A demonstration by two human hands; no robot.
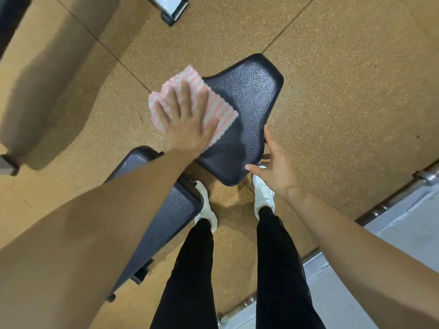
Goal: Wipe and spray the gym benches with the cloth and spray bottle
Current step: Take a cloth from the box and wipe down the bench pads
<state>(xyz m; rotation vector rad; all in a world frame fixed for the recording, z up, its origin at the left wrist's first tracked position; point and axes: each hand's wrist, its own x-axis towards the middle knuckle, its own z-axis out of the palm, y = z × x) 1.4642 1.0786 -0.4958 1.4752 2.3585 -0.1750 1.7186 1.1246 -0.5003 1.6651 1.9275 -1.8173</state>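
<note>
Cloth [222, 112], pink and white in wavy stripes, lies spread on the far left part of the dark seat pad [251, 96] of a bench, one corner hanging past the pad's left edge. The left hand [185, 124] lies flat on it, fingers straight and spread, palm pressing down. The right hand [275, 167] is at the pad's near right edge, loose and holding nothing, its thumb tip touching the pad's top near the corner; whether its other fingers reach under the edge cannot be told. A second dark pad [166, 214] runs off to the lower left beneath the left forearm, apart from the seat pad. Below stand two white shoes [262, 193] and black trousers [190, 269] on a tan speckled floor [344, 91]
</note>
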